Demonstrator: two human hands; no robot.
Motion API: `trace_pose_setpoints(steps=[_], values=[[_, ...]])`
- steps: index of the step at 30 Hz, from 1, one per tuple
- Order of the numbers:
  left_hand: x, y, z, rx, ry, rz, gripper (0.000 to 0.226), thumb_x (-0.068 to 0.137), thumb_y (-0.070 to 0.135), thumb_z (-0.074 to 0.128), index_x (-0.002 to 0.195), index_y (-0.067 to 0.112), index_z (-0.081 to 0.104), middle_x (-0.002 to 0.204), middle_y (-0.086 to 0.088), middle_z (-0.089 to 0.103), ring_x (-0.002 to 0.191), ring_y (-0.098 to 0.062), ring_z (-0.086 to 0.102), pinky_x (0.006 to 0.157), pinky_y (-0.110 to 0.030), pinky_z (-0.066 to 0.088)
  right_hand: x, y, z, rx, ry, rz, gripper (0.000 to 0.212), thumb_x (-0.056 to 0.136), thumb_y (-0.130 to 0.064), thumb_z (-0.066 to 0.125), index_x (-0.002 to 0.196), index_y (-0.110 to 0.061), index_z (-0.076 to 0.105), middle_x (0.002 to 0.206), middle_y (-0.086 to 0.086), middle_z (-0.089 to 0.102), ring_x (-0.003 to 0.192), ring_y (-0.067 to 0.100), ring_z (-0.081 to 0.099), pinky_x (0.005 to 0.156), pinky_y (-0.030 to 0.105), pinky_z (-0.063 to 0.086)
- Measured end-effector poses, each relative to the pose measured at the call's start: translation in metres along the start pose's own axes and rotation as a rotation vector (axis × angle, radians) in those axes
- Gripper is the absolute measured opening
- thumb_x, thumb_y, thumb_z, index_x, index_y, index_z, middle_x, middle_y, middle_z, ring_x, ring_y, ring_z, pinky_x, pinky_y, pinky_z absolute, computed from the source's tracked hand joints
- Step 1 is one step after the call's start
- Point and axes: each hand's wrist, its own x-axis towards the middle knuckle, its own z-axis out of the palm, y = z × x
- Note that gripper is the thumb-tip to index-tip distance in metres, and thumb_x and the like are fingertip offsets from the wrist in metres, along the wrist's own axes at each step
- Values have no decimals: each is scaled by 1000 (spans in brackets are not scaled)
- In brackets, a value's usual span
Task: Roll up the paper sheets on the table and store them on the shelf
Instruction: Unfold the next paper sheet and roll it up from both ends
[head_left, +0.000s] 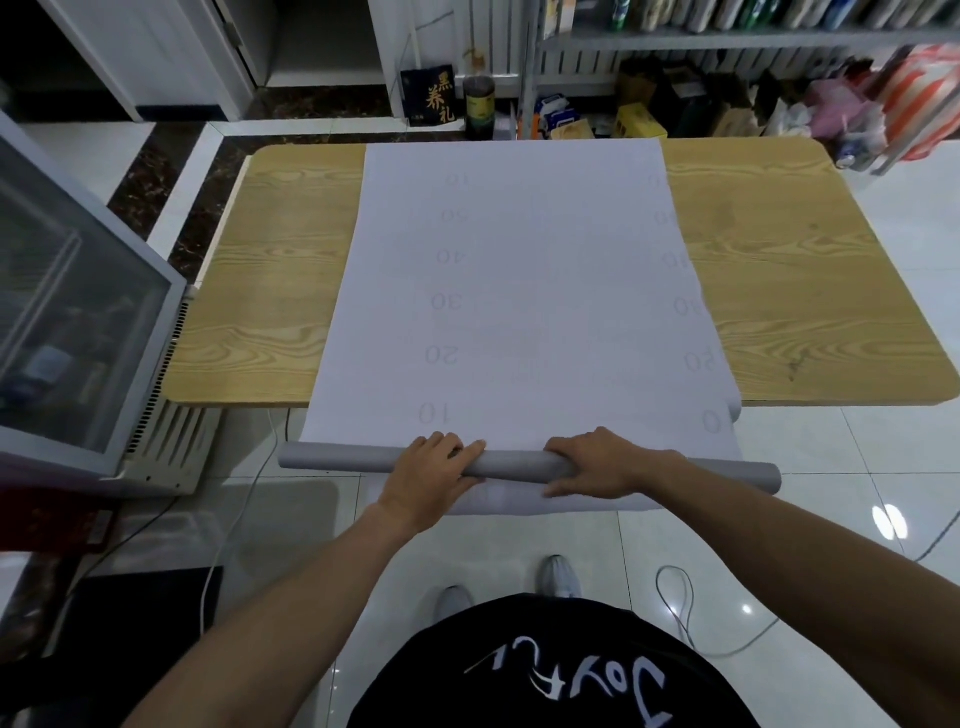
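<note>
Glass fronts the white cabinet on the far left, which stands just beside the left end of the wooden tabletop. A pale cable trails over the glossy floor tiles below it. Down the middle of the tabletop lies a large white paper sheet, flat from the far edge to the near edge and hanging over it toward the person; faint mirrored numbers from 10 upward show through it in two columns. The near end of the sheet is wound into a grey roll that sits off the tabletop, in the air in front of its near edge. The left hand grips the roll left of its middle, fingers over the top and thumb below. The right hand clasps it just to the right in the same way, and a short bare stretch of roll shows between the two hands. Below the arms are a black printed shirt and two pale shoes. A shelf packed with bottles and boxes runs along the far wall on the right, and a red-and-white striped bag sits at its right end.
</note>
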Motion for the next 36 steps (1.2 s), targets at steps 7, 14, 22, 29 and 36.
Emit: trace_pose_setpoints(steps=[7, 14, 22, 29, 36], values=[[15, -2, -13, -82, -223, -108, 49, 95, 47, 44, 132, 16, 53, 105, -5, 63, 91, -25, 58, 74, -33, 43, 1, -3, 15, -6, 284, -51, 43, 89, -48, 57, 122, -20, 53, 107, 2, 61, 98, 21, 55, 79, 30, 39], [12, -2, -13, -8, -4, -7, 44, 77, 34, 76, 112, 10, 65, 90, -6, 64, 78, -23, 60, 66, -34, 50, 0, 3, -1, 209, 209, 5, 28, 94, -41, 53, 112, -19, 55, 89, 1, 63, 80, 21, 55, 68, 31, 39], [19, 1, -17, -204, -300, -199, 41, 97, 36, 49, 135, 20, 51, 108, -6, 62, 99, -25, 57, 80, -33, 45, -4, 6, 15, -72, 271, -54, 52, 85, -58, 56, 122, -23, 53, 110, -1, 53, 100, 18, 49, 77, 29, 36], [12, -3, -13, -126, -184, -52, 59, 80, 48, 69, 128, 17, 54, 108, -2, 60, 93, -20, 55, 76, -32, 47, -5, 6, 12, 151, 226, 35, 27, 92, -43, 55, 111, -24, 52, 105, 1, 66, 92, 21, 57, 75, 33, 46], [15, 1, -17, -224, -178, -160, 39, 90, 37, 61, 121, 14, 60, 96, -5, 62, 86, -23, 58, 70, -29, 42, -11, 6, 5, 112, 222, -15, 40, 91, -50, 52, 121, -24, 50, 110, 1, 59, 100, 20, 53, 81, 32, 41]])
